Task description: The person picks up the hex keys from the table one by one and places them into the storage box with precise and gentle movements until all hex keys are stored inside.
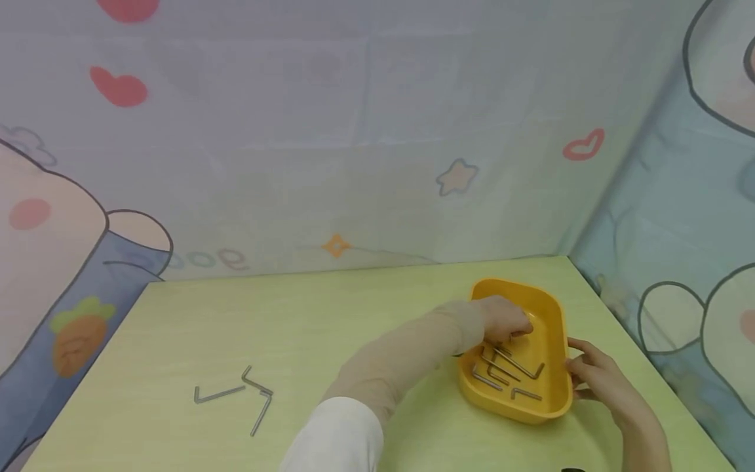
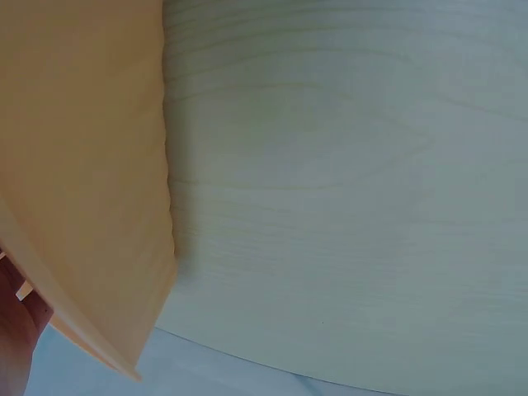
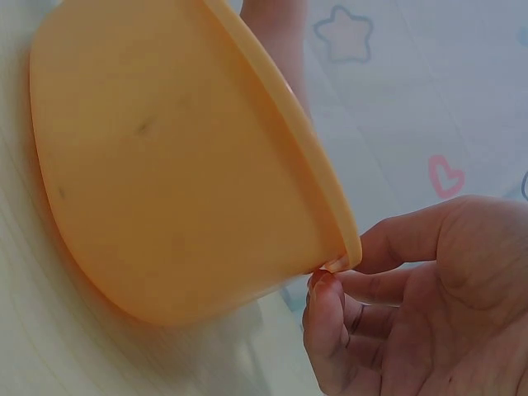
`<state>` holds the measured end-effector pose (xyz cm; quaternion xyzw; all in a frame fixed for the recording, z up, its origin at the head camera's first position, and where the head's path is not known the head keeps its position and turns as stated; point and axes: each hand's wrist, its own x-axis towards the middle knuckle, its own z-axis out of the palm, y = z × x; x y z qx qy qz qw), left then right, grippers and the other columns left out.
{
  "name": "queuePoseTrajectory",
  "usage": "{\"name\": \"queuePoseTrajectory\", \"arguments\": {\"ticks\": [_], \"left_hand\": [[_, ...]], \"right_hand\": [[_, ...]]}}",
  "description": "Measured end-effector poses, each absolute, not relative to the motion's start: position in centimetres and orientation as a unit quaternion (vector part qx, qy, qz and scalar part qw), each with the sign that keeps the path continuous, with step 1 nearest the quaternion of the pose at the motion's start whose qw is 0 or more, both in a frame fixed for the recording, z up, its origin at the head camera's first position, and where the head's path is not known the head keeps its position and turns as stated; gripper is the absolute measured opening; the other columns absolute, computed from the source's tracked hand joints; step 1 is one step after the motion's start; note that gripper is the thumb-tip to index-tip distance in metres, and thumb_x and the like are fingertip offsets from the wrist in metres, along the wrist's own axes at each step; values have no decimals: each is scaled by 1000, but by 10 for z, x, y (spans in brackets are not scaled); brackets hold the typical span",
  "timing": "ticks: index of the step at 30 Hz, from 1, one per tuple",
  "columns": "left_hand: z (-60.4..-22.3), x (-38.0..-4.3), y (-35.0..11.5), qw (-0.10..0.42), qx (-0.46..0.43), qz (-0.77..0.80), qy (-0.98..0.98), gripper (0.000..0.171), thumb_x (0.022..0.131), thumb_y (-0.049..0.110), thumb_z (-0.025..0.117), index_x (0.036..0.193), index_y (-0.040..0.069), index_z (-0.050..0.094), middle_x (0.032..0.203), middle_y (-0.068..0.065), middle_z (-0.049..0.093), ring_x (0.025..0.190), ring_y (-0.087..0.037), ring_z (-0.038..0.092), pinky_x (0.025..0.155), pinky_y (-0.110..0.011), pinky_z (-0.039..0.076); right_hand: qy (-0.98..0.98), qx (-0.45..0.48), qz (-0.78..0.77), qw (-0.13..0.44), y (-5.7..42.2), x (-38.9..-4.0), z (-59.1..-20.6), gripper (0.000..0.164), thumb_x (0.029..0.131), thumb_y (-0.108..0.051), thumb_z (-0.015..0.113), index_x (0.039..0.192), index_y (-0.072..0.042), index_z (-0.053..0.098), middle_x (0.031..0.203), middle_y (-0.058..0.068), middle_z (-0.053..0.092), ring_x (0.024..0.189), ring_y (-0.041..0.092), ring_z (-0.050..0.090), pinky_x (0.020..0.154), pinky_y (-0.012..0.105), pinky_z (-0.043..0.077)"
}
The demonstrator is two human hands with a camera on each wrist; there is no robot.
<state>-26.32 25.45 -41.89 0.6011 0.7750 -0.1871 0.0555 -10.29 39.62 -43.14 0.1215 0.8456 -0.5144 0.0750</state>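
My left hand [image 1: 506, 318] reaches into the yellow plastic tray [image 1: 557, 393], its fingers bent down over the tray's left side. Those fingertips are hidden, so I cannot tell whether they hold anything. Several L-shaped hex keys [image 1: 527, 394] lie on the tray floor, just in front of this hand. At the tray's right side, my right hand [image 1: 601, 380] pinches the rim between thumb and fingers, as the right wrist view shows with the hand [image 3: 445, 305] at the tray's corner. The left wrist view mostly takes in the tray's outer wall [image 2: 91, 148].
Three more hex keys [image 1: 219, 394] lie close together on the left of the pale green wood-grain table [image 1: 330, 328]. A printed cloth backdrop [image 1: 265, 131] rises behind the table and along its sides. A small dark object [image 1: 573, 469] shows at the bottom edge of the head view.
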Motion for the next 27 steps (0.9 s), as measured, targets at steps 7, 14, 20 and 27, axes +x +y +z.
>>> {"name": "queuePoseTrajectory", "arguments": {"ticks": [7, 14, 20, 27], "left_hand": [[-418, -264, 248, 59, 599, -189, 776, 21, 98, 23, 53, 81, 23, 42, 80, 10, 43, 75, -5, 39, 67, -17, 32], [-408, -266, 237, 60, 590, -160, 789, 22, 100, 20, 47, 79, 22, 39, 79, 8, 39, 70, -7, 35, 63, -19, 28], [-396, -263, 230, 61, 600, -150, 783, 12, 99, 15, 44, 89, 21, 49, 85, 8, 41, 72, -7, 36, 62, -20, 29], [-383, -256, 218, 27, 622, -146, 769, 16, 101, 15, 43, 109, 18, 56, 100, 8, 52, 69, -7, 35, 59, -19, 26]], "right_hand": [[845, 121, -515, 80, 394, -105, -430, 58, 99, -13, 40, 146, 10, 16, 86, 1, 53, 69, 6, 56, 64, 26, 54], [848, 119, -509, 87, 394, -107, -426, 58, 100, -14, 39, 146, 11, 15, 86, 3, 53, 70, 8, 56, 64, 27, 55], [849, 120, -506, 88, 394, -107, -426, 58, 100, -14, 40, 146, 11, 15, 86, 2, 53, 69, 7, 56, 64, 26, 55], [850, 122, -507, 80, 395, -104, -429, 58, 99, -13, 40, 146, 11, 16, 84, 0, 54, 67, 5, 56, 63, 25, 54]]}}
